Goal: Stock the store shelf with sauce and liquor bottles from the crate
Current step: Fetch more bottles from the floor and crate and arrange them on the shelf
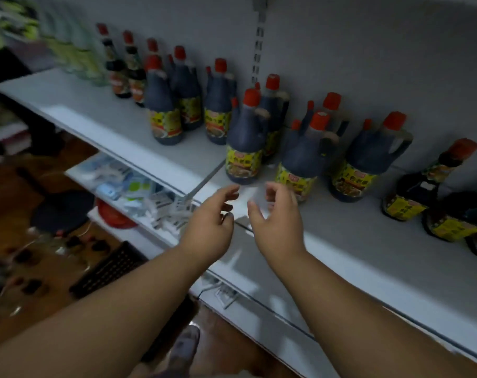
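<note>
Watching someone stock a shop shelf here. Far left on the floor there's a dark crate [109, 271] with loose bottles [27, 257] lying around it, all pretty blurry, so I can't say how many are left.

Up on the shelf [101, 124] the left end has greenish bottles [76, 58] smeared by motion, then slim dark sauce bottles with red caps [122, 69], then a run of big dark jugs with yellow labels [163, 115].

Middle of the shot: both hands are out over the front edge of the shelf and neither has hold of anything. The left hand [212, 222] has its fingers loosely curled and spread. The right hand [278, 219] is just beside it, fingers relaxed and half bent, with a gap between the two. The nearest jug [244, 148] stands upright just beyond the fingertips, a bit past the gap, not touching either hand. A second jug [302, 159] is just behind the right hand.

My guess is they're either letting go of that jug or about to nudge it straight. To do it well I'd cup it from both sides low on the body, label facing out, and slide it back into line rather than poke the neck, since those look top-heavy.

Further right there's another handled jug [368, 162] and some squatter bottles [428, 184] running off the edge.
</note>
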